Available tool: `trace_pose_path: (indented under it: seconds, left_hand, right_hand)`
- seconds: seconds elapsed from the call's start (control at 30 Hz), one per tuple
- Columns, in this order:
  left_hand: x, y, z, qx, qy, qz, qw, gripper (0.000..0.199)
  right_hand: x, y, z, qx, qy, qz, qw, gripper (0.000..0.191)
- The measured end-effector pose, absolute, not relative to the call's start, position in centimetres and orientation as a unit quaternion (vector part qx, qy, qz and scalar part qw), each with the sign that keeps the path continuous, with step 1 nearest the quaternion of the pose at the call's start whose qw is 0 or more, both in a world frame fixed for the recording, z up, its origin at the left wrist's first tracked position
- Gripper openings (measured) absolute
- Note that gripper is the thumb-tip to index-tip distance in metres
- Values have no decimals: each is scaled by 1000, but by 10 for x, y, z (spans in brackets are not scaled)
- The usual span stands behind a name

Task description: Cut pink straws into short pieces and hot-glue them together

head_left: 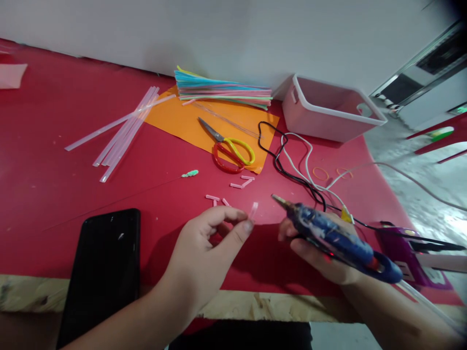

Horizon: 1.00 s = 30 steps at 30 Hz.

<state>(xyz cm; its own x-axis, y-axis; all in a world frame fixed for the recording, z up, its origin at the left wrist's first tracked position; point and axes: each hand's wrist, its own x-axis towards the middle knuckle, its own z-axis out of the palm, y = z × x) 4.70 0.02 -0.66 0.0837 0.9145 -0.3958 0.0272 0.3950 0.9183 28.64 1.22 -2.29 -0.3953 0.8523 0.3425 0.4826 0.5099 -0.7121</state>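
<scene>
Between thumb and forefinger, my left hand pinches a short pink piece of pipe cleaner. My right hand is wrapped round a blue, glue-smeared hot glue gun, its nozzle pointing up and left toward that pink piece without touching it. A clear glue stick sticks out of the gun's rear. Several more short pink pieces lie just beyond my left hand. Farther back are scissors with one red and one yellow handle loop, partly on an orange sheet.
Clear glue sticks lie at left, near a thin wire with a green tip. A black phone rests by the front edge. Behind are a pipe cleaner bundle and pink bin. Cables and a purple power strip occupy the right.
</scene>
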Motion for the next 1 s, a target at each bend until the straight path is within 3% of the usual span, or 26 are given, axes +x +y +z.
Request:
trace_pose_path:
  seconds: [0.1,0.4,0.7,1.0]
  left_hand:
    - [44,2,-5,427,565,364,605,17]
    - [38,5,4,500,555,394,536,11]
    - [34,6,0,592,534,415,438,11]
    - [33,4,3,630,519,417,400,12]
  right_hand:
    - [283,13,-18,-363,-835,243,333,21]
    - [290,19,-24,-322,-858,262,303,29]
    - [284,23,-17,-302,-862,243,326,20]
    - [283,19,-13,-369,-850,181,330,13]
